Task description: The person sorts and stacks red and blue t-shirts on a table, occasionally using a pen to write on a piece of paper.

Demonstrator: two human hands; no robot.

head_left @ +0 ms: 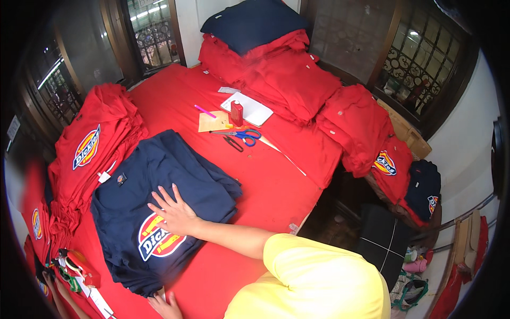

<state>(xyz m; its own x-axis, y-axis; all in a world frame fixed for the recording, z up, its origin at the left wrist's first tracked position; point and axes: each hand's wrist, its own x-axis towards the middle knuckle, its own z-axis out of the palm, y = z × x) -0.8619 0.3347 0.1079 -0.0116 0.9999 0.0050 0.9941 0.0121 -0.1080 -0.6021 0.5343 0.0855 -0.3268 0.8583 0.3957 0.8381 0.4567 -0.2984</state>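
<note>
A stack of navy T-shirts (pixel 196 175) lies on the red-covered table, its top shirt spread with the neckline toward the far left. A red, white and yellow logo print (pixel 175 245) shows on its chest. My right hand (pixel 178 214) presses flat on the shirt, fingers spread, partly over that print. At the stack's near edge, by the lower rim of the view, my left hand (pixel 166 308) touches the hem with fingers apart. The lower part of this hand is cut off by the frame.
Red shirt piles (pixel 98 138) stand at left; taller ones (pixel 271 69), topped with navy, at the back. Blue-handled scissors (pixel 248 136), black thread snips (pixel 234 143), a red bottle (pixel 236 112), a notebook (pixel 255 109) and a pink pen (pixel 205 111) lie mid-table. Another person's hands (pixel 53 287) work at lower left.
</note>
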